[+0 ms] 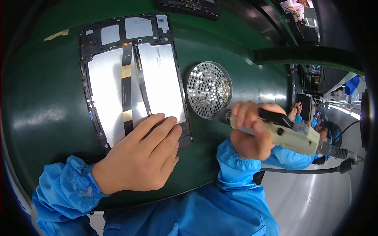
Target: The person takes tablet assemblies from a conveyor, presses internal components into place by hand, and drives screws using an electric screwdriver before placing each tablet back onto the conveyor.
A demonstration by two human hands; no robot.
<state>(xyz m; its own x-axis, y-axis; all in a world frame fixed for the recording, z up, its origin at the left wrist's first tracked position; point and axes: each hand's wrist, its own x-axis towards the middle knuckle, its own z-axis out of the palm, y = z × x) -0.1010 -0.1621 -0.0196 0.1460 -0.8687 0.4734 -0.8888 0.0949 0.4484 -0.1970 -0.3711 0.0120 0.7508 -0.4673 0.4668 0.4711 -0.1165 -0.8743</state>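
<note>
An opened tablet (161,74) lies on the green mat, its silver inner plates, black frame and flat ribbon cables (126,86) showing. Across its lower end rests my left hand (139,157), flat with the fingers stretched out, covering the lower ends of the cables. My right hand (254,128) is wrapped round a pale electric screwdriver (303,137) with a black lever. The tool's dark front end points left, at the lower right edge of a round metal dish (189,103). Many small screws (208,88) sit in the dish; whether the tip touches any is hidden.
A second dark device (191,7) lies at the far edge of the mat. Left of the tablet is a yellowish strip (56,35). A black cable (303,170) runs by the screwdriver. Another person in blue (289,157) works at the right, beyond a green rail (307,54).
</note>
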